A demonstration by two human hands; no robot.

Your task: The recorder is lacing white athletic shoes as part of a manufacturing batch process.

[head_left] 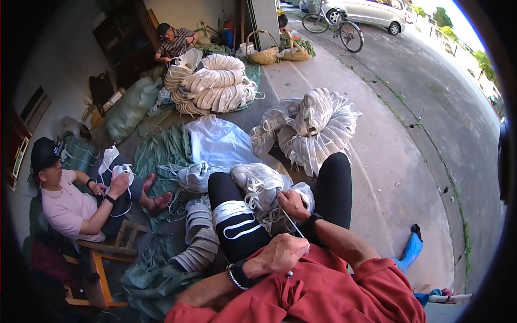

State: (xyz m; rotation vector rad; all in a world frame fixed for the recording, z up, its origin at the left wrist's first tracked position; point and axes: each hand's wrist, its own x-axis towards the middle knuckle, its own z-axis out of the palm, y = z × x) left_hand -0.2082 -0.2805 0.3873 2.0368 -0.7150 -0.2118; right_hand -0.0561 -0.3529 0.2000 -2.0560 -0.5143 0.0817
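A bundle of white fabric pieces that look like shoe uppers (257, 182) lies between my knees, with loose cords hanging from it. My right hand (293, 204) is closed on the near edge of one upper. From there a white lace (291, 222) runs taut down to my left hand (283, 253), a fist held before my red shirt and closed around the lace. More white laces (237, 219) lie across my left thigh. A stack of nested uppers (199, 242) stands on the floor beside that leg.
Ahead are coiled piles of uppers (318, 129) and a larger heap (215, 83). At left a seated person (70, 199) handles a white upper; another person (173, 43) works at the back. Green sheeting (161, 148), a wooden stool (99, 274) and a blue object (411, 248) lie around.
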